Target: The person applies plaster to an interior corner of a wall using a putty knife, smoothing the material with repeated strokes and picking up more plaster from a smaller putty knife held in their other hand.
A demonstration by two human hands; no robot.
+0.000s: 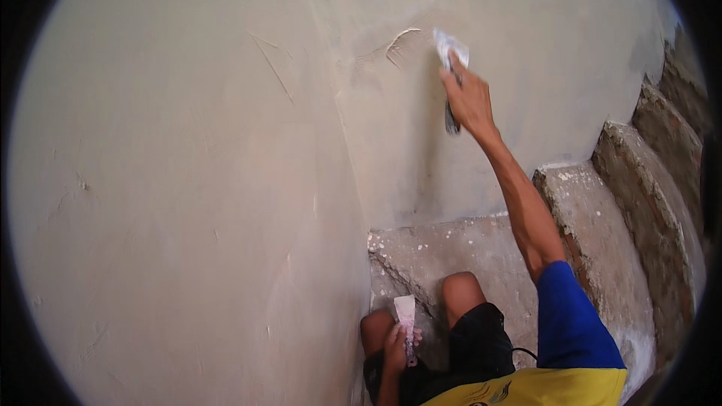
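I see the wide scraper (450,46) up at the grey-beige wall (188,143), its long axis near upright in my view, blade toward the top, dark handle below; the right hand (472,101) has its fingers wrapped round it; whether the blade touches the wall I cannot tell; low at the lap, the left hand (395,346) grips a small scraper (405,310), blade up; a curved ridge of filler (398,43) sits just left of the wide blade, a corner line (347,135) farther left; bare wall spreads above, rough steps (628,173) bound the right; the wide blade is white-smeared, the small one pale pinkish
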